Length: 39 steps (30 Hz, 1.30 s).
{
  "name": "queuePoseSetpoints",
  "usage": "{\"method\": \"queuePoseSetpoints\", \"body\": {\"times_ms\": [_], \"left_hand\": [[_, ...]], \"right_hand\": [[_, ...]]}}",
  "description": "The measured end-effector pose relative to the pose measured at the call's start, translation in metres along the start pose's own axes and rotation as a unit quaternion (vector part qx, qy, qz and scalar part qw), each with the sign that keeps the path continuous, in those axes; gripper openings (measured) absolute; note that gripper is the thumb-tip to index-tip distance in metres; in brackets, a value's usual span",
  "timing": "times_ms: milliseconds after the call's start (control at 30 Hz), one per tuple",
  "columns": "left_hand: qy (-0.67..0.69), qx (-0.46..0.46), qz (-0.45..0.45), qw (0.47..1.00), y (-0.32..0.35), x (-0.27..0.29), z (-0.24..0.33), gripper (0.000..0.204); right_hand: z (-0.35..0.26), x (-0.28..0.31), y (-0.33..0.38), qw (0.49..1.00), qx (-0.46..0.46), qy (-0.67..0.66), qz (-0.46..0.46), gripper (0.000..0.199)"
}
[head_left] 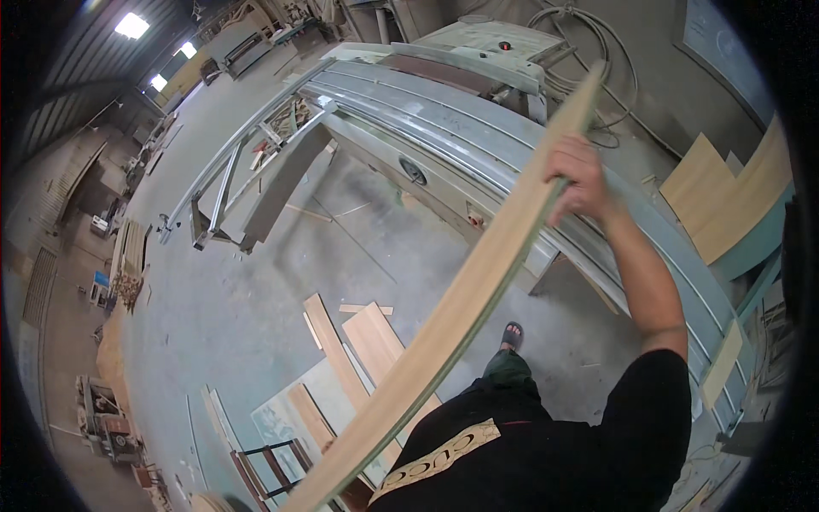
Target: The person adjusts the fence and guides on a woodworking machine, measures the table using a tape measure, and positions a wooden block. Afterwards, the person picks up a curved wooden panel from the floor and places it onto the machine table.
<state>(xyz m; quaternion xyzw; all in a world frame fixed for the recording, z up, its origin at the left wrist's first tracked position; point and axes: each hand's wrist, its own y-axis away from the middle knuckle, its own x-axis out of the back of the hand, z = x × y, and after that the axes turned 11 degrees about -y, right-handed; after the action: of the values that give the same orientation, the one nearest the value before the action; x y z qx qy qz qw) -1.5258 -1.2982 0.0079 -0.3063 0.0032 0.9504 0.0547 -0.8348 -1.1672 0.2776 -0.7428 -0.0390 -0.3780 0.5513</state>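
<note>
A long wooden board (461, 294) with a pale face and a greenish edge slants across my view, from the lower left up to the far right. My right hand (578, 177) is closed round its upper part, slightly blurred, above the metal table of a sliding table saw (682, 264). Of my left hand (328, 445), only a bit of fingertip shows at the edge of the board's lower part; the board and my body hide the rest. The board's near end runs out of the picture at the bottom.
The saw's outrigger frame (223, 192) juts out to the left. Cut boards (373, 333) lie on the floor near my left side, beside a dark metal-framed stand (271, 469). Wood panels (717, 200) lean at the right. A coiled hose (627, 64) hangs on the far wall.
</note>
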Motion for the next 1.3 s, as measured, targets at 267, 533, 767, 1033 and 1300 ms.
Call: {"method": "queuePoseSetpoints", "body": {"times_ms": [267, 533, 767, 1033, 1300], "left_hand": [[0.003, -0.086, 0.09, 0.992, -0.032, -0.049, -0.049, 0.032], [0.136, 0.002, -0.016, 0.991, -0.201, -0.149, -0.089, 0.064], [0.015, 0.032, 0.299, 0.954, -0.366, -0.295, -0.087, 0.085], [-0.032, 0.064, 0.267, 0.961, -0.585, -0.25, -0.146, 0.08], [-0.212, 0.182, 0.374, 0.884, -0.715, -0.211, -0.187, 0.074]], "right_hand": [[0.039, 0.157, 0.131, 0.967, -0.114, 0.211, 0.091, 0.091], [0.04, 0.273, 0.226, 0.927, -0.25, 0.274, 0.062, 0.062], [0.043, 0.245, 0.261, 0.86, -0.402, 0.294, 0.108, 0.031], [0.122, 0.118, 0.26, 0.752, -0.578, 0.287, 0.139, 0.046], [0.156, -0.011, 0.254, 0.681, -0.66, 0.296, 0.116, 0.058]]}}
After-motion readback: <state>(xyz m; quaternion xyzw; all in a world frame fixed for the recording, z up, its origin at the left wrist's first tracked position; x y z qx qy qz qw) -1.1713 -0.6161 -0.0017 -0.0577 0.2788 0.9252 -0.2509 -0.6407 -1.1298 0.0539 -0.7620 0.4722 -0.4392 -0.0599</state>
